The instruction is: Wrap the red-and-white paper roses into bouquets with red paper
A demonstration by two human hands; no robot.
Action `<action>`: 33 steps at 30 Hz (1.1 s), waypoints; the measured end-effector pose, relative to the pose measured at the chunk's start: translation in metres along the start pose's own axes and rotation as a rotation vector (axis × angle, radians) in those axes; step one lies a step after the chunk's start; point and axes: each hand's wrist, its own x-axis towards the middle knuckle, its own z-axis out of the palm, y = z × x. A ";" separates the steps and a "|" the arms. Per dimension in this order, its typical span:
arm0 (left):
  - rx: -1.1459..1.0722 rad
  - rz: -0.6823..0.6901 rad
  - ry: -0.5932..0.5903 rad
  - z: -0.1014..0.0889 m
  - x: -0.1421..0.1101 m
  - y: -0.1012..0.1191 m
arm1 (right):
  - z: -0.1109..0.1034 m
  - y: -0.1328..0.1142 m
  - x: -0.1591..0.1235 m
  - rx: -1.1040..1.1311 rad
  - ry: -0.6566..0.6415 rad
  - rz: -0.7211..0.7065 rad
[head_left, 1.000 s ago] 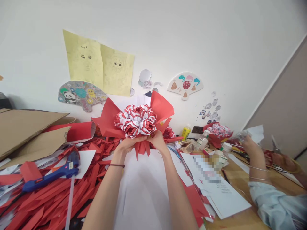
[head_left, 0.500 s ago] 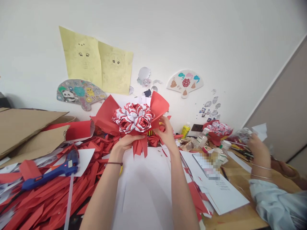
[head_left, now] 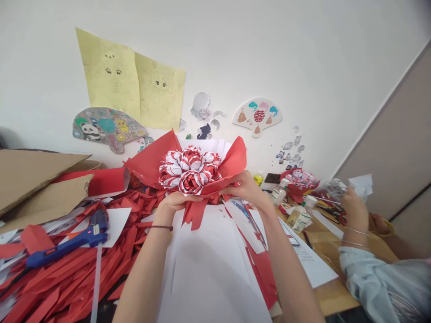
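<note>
Paper-flower bouquet (head_left: pixel 191 169), red and white, left hand (head_left: pixel 177 200) holding its underside, right hand (head_left: pixel 248 186) gripping its red wrapping (head_left: pixel 232 160), white sheets (head_left: pixel 208 264) below, blue glue gun (head_left: pixel 72 242) among red paper strips (head_left: pixel 72 285), second bouquet (head_left: pixel 299 180) and bottles (head_left: pixel 301 220) on worktop (head_left: pixel 323 235), two painted fans (head_left: pixel 109 128) on wall (head_left: pixel 229 40), co-worker's hand (head_left: pixel 355 210) at right.

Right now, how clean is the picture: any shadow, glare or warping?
Head view: soft light, a faint shadow on the white paper, no strong glare on the bouquet; head view again: wide-lens stretch toward the edges, top right corner dark.
</note>
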 end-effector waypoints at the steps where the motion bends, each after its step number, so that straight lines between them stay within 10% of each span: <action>1: -0.011 -0.013 -0.033 0.002 0.002 -0.001 | -0.005 -0.003 0.001 -0.012 -0.030 0.003; 12: -0.155 0.013 -0.156 0.025 0.000 0.005 | -0.037 -0.001 0.003 -0.146 -0.094 0.088; 33: -0.142 0.036 -0.143 0.021 0.002 0.002 | -0.023 0.026 0.018 -0.087 -0.070 0.104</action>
